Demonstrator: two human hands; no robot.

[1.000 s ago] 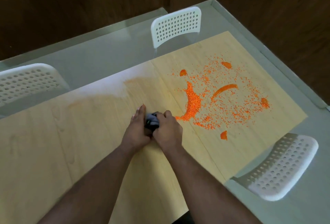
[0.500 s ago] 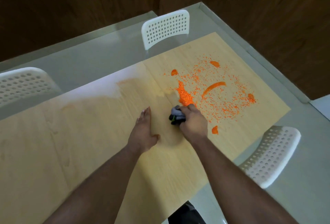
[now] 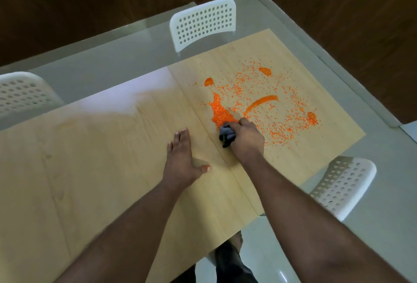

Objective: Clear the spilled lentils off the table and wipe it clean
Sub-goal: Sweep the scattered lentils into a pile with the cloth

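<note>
A bunched grey cloth (image 3: 227, 134) is gripped in the curled right hand (image 3: 246, 138) at the near edge of the orange lentils (image 3: 259, 106) scattered on the wooden table (image 3: 101, 158), where the left hand (image 3: 181, 160) is laid flat.

1. Soft, even indoor light falls on the pale wooden table (image 3: 94, 169), which is the brightest area.
2. A whitish glare patch sits on the tabletop left of centre, near its far edge.
3. The upper frame is dim; the dark wall panels (image 3: 90, 0) show little detail.
4. The glossy grey floor (image 3: 112, 52) carries faint reflections.
5. Shadows are weak and diffuse beneath the forearms.
6. Wide-angle distortion bends straight edges toward the corners.
7. Focus is slightly soft throughout, and the orange lentils (image 3: 259, 106) blur into specks.
</note>
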